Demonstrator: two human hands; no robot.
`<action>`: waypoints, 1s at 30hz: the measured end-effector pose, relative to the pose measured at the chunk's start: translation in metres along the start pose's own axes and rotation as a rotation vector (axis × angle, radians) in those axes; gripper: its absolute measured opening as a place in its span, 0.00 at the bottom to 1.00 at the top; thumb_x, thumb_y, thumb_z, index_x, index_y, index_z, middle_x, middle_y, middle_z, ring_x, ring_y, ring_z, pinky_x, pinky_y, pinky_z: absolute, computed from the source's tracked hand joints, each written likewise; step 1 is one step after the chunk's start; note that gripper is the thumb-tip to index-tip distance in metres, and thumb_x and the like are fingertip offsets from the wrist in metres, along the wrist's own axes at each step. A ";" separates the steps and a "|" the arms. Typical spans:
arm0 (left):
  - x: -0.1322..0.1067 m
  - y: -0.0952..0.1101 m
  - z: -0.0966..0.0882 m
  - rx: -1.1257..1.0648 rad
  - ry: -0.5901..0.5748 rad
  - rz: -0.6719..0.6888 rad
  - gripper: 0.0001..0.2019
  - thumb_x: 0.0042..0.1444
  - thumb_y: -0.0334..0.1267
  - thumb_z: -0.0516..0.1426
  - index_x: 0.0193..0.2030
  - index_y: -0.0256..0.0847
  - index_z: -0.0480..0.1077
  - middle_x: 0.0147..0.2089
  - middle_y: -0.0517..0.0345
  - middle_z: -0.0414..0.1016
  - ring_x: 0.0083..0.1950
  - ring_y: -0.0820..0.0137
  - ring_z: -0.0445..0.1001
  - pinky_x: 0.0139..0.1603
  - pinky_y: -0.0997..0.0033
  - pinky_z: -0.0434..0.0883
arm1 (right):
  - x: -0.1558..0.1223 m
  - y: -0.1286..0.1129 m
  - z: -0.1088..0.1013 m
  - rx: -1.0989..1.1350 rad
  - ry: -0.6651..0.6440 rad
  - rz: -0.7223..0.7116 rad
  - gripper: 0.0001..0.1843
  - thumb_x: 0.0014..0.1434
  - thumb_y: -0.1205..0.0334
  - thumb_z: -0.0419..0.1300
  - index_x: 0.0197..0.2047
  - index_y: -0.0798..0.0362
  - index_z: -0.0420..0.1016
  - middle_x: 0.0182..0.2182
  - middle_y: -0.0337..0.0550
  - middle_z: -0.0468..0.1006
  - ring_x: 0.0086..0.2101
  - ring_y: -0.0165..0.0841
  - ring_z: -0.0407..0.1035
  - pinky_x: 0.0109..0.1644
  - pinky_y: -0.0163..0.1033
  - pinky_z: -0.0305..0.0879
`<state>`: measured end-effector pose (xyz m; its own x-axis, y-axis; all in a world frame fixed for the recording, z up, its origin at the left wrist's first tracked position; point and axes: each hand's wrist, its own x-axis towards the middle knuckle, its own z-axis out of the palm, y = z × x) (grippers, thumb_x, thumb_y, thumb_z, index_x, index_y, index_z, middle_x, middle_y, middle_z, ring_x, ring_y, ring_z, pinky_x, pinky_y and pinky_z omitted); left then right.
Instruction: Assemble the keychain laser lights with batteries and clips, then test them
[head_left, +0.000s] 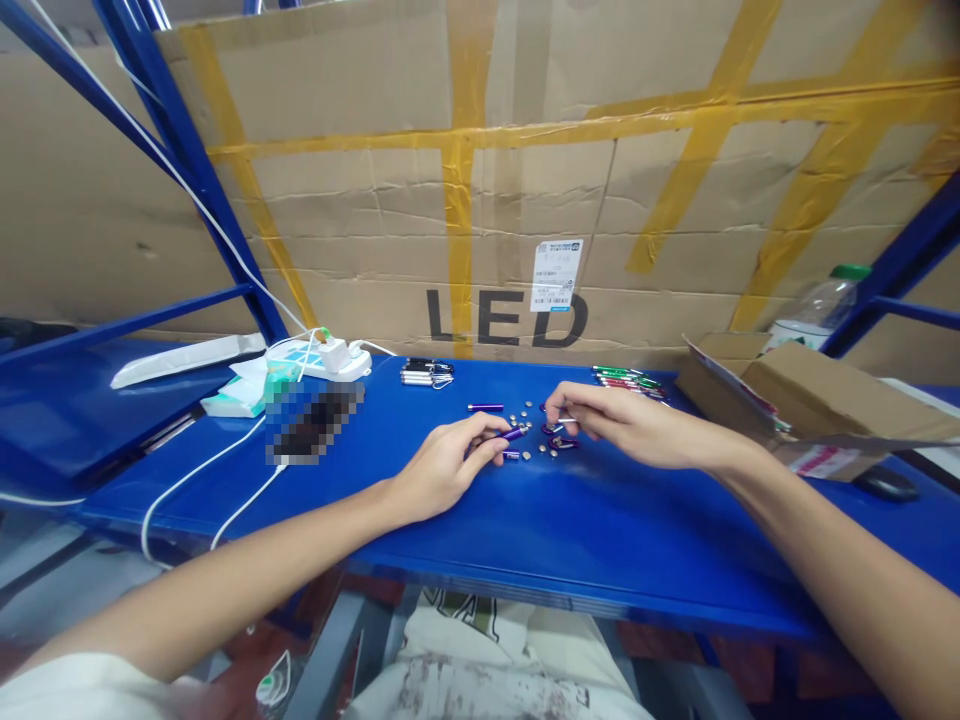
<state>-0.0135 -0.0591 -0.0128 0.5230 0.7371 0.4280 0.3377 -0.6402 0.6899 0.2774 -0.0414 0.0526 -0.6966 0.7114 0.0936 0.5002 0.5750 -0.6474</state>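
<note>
My left hand (444, 465) is closed around a slim purple metal tube (514, 433), whose silver-tipped end points right. My right hand (634, 422) pinches a small thin silver piece (565, 421), too small to name surely, just right of the tube. Between and below the hands lie several small round button cells (526, 456). Another purple tube (486, 408) rests behind my left fingers, and a short purple piece (511, 455) lies beside my left thumb. Dark purple parts with rings (562, 443) sit under my right fingers, partly hidden.
Black and silver pens (427, 372) lie at the back; green and red ones (622, 380) are farther right. An open cardboard box (810, 400) and black mouse (886, 484) stand right. A power strip (319, 358), cables and a blurred phone-like object (315, 425) occupy the left.
</note>
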 end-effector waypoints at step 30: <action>-0.001 -0.002 0.000 0.002 0.002 -0.008 0.13 0.76 0.45 0.53 0.59 0.42 0.71 0.42 0.57 0.85 0.44 0.66 0.84 0.51 0.68 0.75 | -0.001 0.004 -0.004 0.171 -0.064 0.035 0.20 0.68 0.43 0.65 0.41 0.52 0.79 0.40 0.45 0.86 0.42 0.39 0.77 0.47 0.43 0.71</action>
<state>-0.0144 -0.0584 -0.0141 0.5192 0.7424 0.4235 0.3432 -0.6349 0.6922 0.2816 -0.0382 0.0530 -0.7140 0.6997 0.0241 0.4338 0.4692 -0.7692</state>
